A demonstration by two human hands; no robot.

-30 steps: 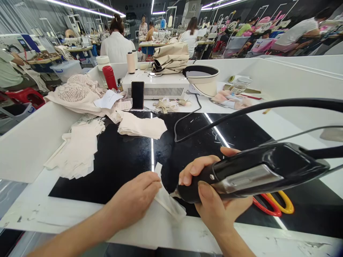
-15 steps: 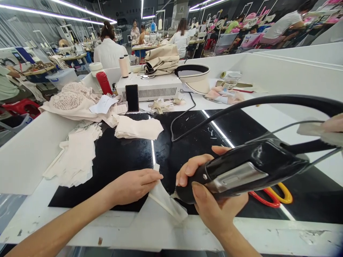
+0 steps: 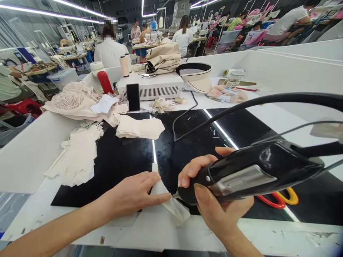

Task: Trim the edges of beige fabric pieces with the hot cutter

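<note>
My left hand (image 3: 134, 194) lies on a strip of pale fabric (image 3: 174, 205) at the near edge of the black mat (image 3: 128, 160), thumb spread from the fingers. My right hand (image 3: 214, 192) is wrapped round a black handheld power tool (image 3: 249, 171) with a silver plate and a thick cable. The tool's narrow metal tip is beside my left thumb, at the fabric. Further back on the mat lies a stack of pale fabric pieces (image 3: 140, 127). Another pile of cut pieces (image 3: 80, 153) sits to the left.
Scissors (image 3: 288, 196) with red and yellow handles lie partly behind the tool. Behind the mat are a phone (image 3: 133, 97), a white box (image 3: 150, 87), a red bottle (image 3: 104, 82) and a visor (image 3: 198, 76). Several people sit at sewing tables beyond the white partition (image 3: 294, 64).
My left hand has gone from closed fingers on the fabric to lying flatter, with the thumb stretched toward the tool's tip. The strip lies flatter. The view has shifted slightly.
</note>
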